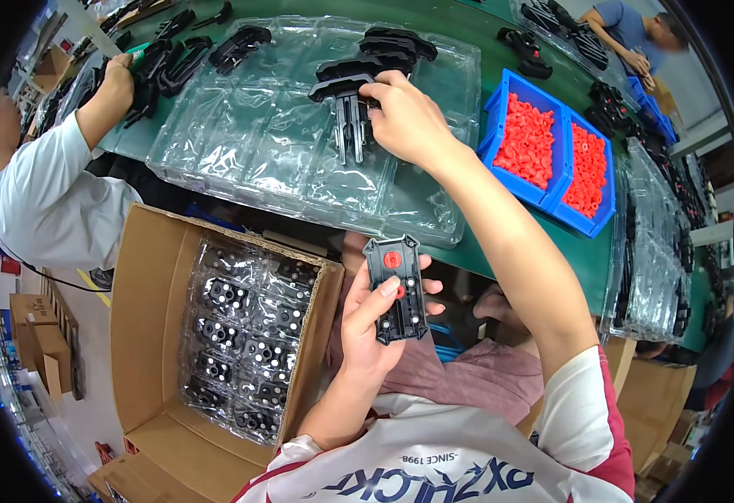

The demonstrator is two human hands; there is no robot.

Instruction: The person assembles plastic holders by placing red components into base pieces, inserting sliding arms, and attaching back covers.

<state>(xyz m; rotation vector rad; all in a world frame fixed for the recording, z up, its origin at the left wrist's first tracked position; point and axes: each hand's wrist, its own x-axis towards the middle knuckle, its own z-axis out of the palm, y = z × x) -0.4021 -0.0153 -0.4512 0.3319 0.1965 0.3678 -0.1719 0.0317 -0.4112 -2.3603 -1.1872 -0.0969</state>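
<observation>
In the head view, the left hand (371, 323) clasps a black plate (405, 308) on the near side of the clear tray (249, 151), apart from the right hand (405, 113), which pinches a black bracket (348, 105) over the tray. Blue bins (568, 151) of red parts (524, 142) sit right of the tray on the green desk (442, 15).

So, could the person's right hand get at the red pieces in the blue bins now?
Probably yes: the right hand, though touching a black part, is near the blue bins, and nothing covers the red pieces.
</observation>
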